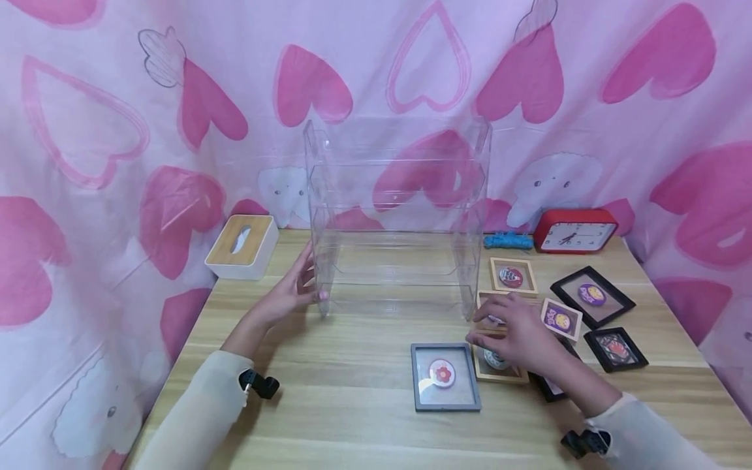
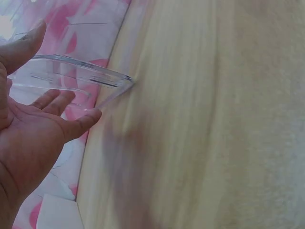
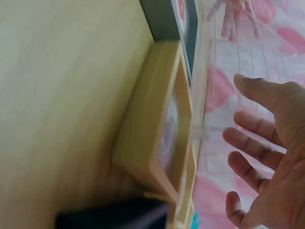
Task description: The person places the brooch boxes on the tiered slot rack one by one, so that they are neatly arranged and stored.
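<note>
A clear plastic tiered rack (image 1: 399, 284) stands upright at the middle of the table. Beside its left side panel is my left hand (image 1: 284, 292), fingers relaxed; in the left wrist view the thumb and fingertips lie about the rack's edge (image 2: 90, 71). Over a group of small display frames, near the rack's right front corner, hovers my right hand (image 1: 519, 331) with spread fingers and nothing in it. Partly beneath that hand lies a light wooden frame (image 1: 499, 376) with a round badge inside. Left of it lies a grey frame (image 1: 446, 401) holding a flower badge.
Right of my hand lie a small wooden frame (image 1: 561, 319) and two black frames (image 1: 593, 296). Another wooden frame (image 1: 511, 275) sits behind. A blue cord bundle (image 1: 508, 241) and red clock (image 1: 576, 231) stand at the back right, a tissue box (image 1: 242, 247) at the back left.
</note>
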A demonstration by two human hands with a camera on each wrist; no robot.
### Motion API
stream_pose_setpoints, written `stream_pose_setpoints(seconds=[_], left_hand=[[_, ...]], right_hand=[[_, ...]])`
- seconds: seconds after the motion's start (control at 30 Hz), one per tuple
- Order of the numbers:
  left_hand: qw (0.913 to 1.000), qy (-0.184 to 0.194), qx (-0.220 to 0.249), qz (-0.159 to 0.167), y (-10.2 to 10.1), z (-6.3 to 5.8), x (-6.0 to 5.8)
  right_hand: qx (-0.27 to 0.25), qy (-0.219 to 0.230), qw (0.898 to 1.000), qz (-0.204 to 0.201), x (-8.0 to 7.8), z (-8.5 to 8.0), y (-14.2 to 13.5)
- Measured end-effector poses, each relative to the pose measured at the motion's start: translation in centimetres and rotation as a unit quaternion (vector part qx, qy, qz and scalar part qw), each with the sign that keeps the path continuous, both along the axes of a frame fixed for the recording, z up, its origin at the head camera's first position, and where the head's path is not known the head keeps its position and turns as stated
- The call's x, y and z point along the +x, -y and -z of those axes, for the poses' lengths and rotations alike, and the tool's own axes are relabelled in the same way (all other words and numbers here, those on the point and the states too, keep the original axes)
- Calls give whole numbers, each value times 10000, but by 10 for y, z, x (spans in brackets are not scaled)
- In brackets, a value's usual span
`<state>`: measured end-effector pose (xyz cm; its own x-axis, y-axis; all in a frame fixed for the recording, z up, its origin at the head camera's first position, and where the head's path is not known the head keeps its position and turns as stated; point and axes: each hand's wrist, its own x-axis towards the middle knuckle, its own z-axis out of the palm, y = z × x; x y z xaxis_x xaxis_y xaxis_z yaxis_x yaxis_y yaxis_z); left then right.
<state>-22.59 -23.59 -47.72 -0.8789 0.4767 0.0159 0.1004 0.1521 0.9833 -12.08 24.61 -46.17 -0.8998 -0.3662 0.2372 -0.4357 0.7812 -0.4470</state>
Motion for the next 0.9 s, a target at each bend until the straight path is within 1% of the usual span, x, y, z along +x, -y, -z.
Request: stream_pose_setpoints(seconds=[0.17, 0.27, 0.3, 0.43, 0.53, 0.63, 0.73, 0.83, 0.9], left_hand=[[9999, 93, -76, -68, 1, 4, -2], [9997, 187, -144, -106, 1, 5, 0], [9996, 201, -158, -96, 1, 5, 0], [9996, 267, -96, -57, 0, 6, 1], [9996, 278, -44, -19, 1, 7, 0], [9997, 238, -66, -15, 2, 9, -1], [9998, 194, -90, -28, 2, 9, -2], [9997, 218, -71, -12, 2, 10, -2], [9996, 276, -52, -17, 2, 10, -2]], right_hand=[[214, 435, 9986, -231, 1, 8, 11], [340, 660, 9970, -219, 5, 15, 17], [387, 690, 9967, -192, 6, 18, 19], [565, 581, 9967, -95, 10, 25, 25], [586, 503, 9970, -64, 12, 28, 28], [549, 565, 9969, -29, 12, 29, 29], [474, 723, 9962, 37, 12, 29, 30], [405, 860, 9954, 76, 11, 29, 30], [344, 858, 9957, 43, 12, 29, 29]])
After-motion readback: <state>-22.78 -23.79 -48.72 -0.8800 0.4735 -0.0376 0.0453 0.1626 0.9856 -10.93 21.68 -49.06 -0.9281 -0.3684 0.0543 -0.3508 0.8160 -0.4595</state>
